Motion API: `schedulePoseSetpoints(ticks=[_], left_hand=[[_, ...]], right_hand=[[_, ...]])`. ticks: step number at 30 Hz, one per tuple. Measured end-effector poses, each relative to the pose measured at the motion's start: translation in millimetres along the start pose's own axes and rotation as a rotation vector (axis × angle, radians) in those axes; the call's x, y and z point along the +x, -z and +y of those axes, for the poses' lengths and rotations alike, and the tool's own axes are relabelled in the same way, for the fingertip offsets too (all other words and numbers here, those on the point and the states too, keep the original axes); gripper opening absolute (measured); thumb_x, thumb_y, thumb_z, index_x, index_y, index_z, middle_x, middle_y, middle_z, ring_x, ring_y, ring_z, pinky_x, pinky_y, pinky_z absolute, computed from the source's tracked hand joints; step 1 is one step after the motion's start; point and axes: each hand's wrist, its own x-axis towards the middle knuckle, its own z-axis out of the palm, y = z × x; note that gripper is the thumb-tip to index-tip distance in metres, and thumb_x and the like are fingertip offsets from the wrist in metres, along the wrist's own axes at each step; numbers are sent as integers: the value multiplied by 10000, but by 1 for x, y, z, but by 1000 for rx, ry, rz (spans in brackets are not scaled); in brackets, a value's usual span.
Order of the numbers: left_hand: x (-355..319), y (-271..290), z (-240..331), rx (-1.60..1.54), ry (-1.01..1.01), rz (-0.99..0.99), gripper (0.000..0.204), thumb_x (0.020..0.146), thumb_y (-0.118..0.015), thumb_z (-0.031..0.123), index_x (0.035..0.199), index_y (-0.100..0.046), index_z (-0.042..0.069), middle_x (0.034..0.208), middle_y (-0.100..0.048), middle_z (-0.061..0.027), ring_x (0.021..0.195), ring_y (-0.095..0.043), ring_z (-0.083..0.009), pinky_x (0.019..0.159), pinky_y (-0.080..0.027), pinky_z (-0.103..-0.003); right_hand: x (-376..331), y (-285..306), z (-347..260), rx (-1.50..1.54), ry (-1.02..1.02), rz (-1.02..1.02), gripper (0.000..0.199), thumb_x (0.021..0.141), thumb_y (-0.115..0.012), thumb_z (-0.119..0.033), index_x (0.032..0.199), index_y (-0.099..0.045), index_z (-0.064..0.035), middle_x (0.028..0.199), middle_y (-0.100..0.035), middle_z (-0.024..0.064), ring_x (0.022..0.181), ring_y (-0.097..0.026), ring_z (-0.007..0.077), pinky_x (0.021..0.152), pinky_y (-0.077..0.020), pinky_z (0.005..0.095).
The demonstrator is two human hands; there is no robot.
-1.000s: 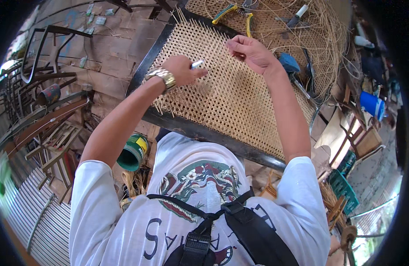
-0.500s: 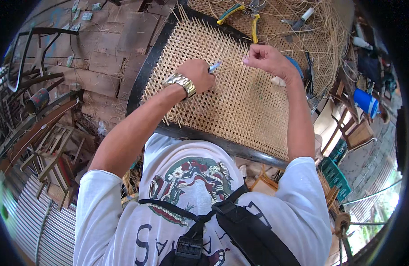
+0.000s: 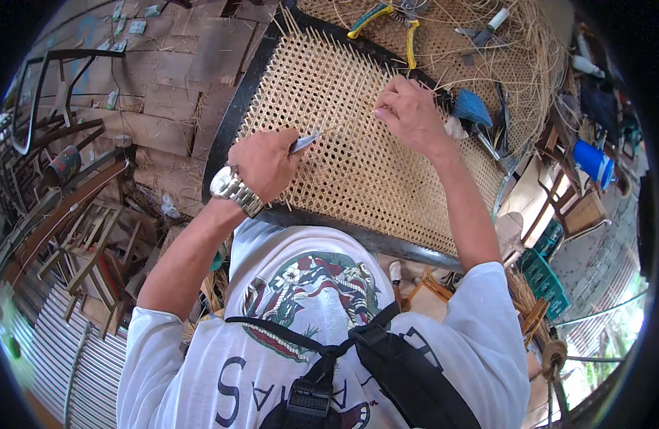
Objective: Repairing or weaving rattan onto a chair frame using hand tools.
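The left hand [image 3: 263, 163] is fisted around a slim metal-tipped tool [image 3: 306, 141], tip pointing right across the woven cane panel in its black frame [image 3: 358, 150]. The right hand [image 3: 409, 114] pinches a thin cane strand [image 3: 358, 123].

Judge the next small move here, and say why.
Probably the left hand eases the metal tool further under the cane mesh while the right hand draws its strand taut: the tool tip sits at the weave, and the right fingers pinch at the mesh near the frame.
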Motion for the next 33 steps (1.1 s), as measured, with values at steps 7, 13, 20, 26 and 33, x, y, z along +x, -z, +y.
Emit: schedulePoseSetpoints(ticks=[7,13,20,26,33], left_hand=[[-43,15,-25,91,56,-66,184,881,-617,259,829,-617,83,689,-627,-163,670,-629,-382,589,-487,-479],[-113,51,-79,-137,185,-55,372,943,-639,285,720,-533,7,536,-412,-127,497,-401,-188,487,-358,-359],[-109,29,-105,-352,204,102,428,938,-662,298,698,-468,0,567,-297,-54,558,-282,-121,475,-302,-321],[-112,18,-116,-392,263,133,405,949,-664,302,700,-500,28,585,-374,21,583,-333,-82,498,-310,-283],[-116,5,-121,-462,186,256,421,931,-681,318,699,-501,16,580,-346,-17,577,-319,-101,489,-308,-295]], right_hand=[[-2,-15,-11,-391,139,24,94,863,-561,-155,912,-616,-97,881,-605,35,891,-583,233,807,-422,384],[-4,-13,-16,-331,136,39,99,886,-566,-182,944,-591,-106,905,-628,48,917,-603,248,810,-431,386],[-30,-16,-35,193,-19,187,269,878,-651,-173,1129,-649,-77,1044,-621,105,1007,-588,285,933,-467,384],[-27,-17,-29,201,5,150,237,867,-674,-187,1088,-684,-104,1033,-606,93,988,-578,278,903,-480,387],[-25,-26,-51,-132,90,175,171,835,-690,-249,928,-667,-107,972,-578,87,884,-563,274,776,-493,402]])
